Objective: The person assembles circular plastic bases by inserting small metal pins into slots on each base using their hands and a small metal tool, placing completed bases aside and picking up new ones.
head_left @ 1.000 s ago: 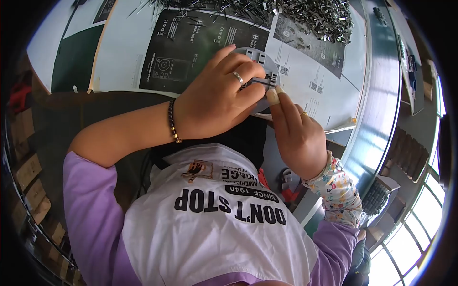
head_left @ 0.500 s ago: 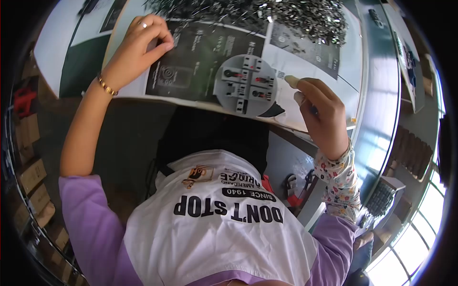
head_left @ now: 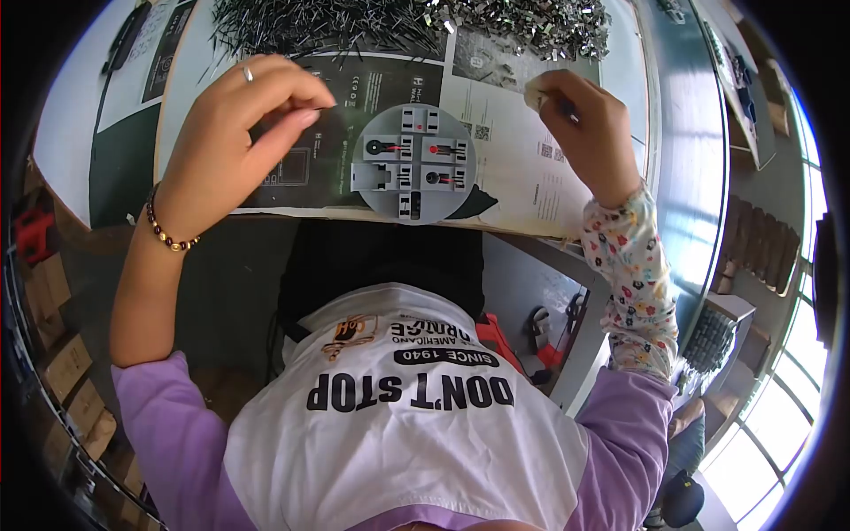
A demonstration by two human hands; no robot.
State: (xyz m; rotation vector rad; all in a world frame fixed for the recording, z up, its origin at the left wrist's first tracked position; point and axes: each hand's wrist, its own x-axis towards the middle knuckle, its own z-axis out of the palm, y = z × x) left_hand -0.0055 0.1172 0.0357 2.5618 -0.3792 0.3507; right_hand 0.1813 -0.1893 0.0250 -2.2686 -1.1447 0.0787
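A round grey fixture (head_left: 363, 199) lies near the table's front edge. It carries several grey blocks with slots, and red and black small parts sit in some of them. My left hand (head_left: 252, 124), with a ring and a beaded bracelet, is left of the fixture and above the table; thumb and forefinger pinch a tiny thin dark piece (head_left: 328, 107). My right hand (head_left: 591, 124) is curled closed to the right, near the pile of small shiny metal pieces (head_left: 540, 22). A pale cover is on a fingertip, and something dark shows inside the fingers, too hidden to name.
A heap of thin black pins (head_left: 301, 26) lies at the back, beside the metal pieces. Printed cardboard (head_left: 531, 177) covers the tabletop (head_left: 133, 133). A small black scrap (head_left: 474, 203) lies by the fixture. Boxes (head_left: 75, 372) stand at the far left.
My left hand has come lower and nearer the fixture. My right hand has moved up and away from the fixture's side toward the metal pieces. The view has shifted slightly.
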